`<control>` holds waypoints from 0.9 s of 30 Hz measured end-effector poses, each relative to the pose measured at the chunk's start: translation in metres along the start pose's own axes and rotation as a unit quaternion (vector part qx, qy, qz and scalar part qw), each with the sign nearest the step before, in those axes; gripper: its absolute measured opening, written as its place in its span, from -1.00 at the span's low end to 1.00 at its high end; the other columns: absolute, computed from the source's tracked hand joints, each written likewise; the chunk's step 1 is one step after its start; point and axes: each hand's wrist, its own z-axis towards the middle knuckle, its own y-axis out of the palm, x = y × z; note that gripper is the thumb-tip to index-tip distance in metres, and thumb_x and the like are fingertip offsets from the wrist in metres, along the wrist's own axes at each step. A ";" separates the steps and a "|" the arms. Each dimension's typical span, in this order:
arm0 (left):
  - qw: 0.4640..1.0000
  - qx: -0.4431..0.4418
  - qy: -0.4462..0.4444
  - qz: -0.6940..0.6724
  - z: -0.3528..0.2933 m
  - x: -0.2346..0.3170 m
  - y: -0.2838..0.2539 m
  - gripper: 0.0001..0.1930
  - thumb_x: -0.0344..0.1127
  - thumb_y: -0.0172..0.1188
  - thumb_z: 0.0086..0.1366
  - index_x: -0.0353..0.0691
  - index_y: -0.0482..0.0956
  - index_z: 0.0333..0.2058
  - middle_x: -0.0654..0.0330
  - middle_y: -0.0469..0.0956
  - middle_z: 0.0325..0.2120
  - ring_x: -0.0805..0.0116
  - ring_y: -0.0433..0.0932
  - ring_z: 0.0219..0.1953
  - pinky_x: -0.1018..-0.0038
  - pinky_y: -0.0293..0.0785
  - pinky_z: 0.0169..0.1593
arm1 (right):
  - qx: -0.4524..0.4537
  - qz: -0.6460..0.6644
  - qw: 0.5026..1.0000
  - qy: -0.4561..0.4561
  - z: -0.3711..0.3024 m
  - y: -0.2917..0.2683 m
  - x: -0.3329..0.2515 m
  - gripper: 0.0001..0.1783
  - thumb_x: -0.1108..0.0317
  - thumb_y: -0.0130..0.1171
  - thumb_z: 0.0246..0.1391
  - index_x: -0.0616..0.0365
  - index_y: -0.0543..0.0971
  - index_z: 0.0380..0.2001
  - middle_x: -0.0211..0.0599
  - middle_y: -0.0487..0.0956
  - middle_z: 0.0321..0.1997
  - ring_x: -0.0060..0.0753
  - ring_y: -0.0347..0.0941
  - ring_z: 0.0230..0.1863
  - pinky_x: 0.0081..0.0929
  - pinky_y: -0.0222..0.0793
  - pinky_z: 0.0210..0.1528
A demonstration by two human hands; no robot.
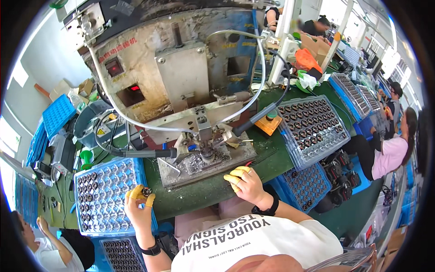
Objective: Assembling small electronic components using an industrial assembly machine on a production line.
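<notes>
My left hand (137,209), with yellow finger covers, pinches a small round dark part with coppery bits (146,191), perhaps a motor core. It is over the right edge of a clear compartment tray (108,190), whose left columns hold similar parts. My right hand (247,185), also in yellow finger covers, has its fingers curled together in front of the machine's metal base plate (181,177); whatever is in them, if anything, is hidden. Between and beyond my hands stands a soldering machine (183,75) with two angled irons (149,153) meeting over a small fixture (207,155).
At the right, another tray (312,129) is filled with round parts, with a blue tray (306,186) below it. An orange block (268,124) stands beside the machine. Cables and a grey bin (97,129) crowd the left. Co-workers sit at both sides.
</notes>
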 end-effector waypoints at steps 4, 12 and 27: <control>0.999 0.015 0.001 0.032 0.001 0.003 0.001 -0.51 -0.59 0.42 -0.07 -0.22 0.58 -0.09 0.18 0.45 -0.20 0.46 0.51 -0.38 0.63 0.47 -0.41 | 0.005 0.004 1.000 0.009 0.002 -0.001 -0.002 -0.59 0.46 0.27 -0.25 -0.01 0.64 -0.19 -0.37 0.48 -0.20 -0.23 0.44 -0.11 -0.31 0.38 -0.11; 0.998 0.035 0.019 0.048 0.003 0.012 0.004 -0.52 -0.52 0.43 -0.07 -0.21 0.58 -0.09 0.17 0.49 -0.22 0.44 0.51 -0.43 0.59 0.44 -0.40 | 0.027 0.123 0.991 0.034 0.011 -0.004 0.000 -0.71 0.56 0.26 -0.18 0.05 0.64 -0.30 -0.33 0.52 -0.27 -0.20 0.46 -0.24 -0.34 0.39 -0.17; 0.958 0.073 0.100 0.259 -0.001 0.021 0.004 -0.57 -0.41 0.43 -0.07 -0.19 0.60 -0.14 0.13 0.54 -0.24 0.12 0.51 -0.18 0.31 0.43 -0.08 | 0.101 0.229 0.959 0.134 0.098 -0.012 0.002 -0.53 0.25 0.49 -0.19 0.19 0.56 -0.20 -0.21 0.52 -0.16 -0.23 0.46 -0.14 -0.41 0.40 -0.07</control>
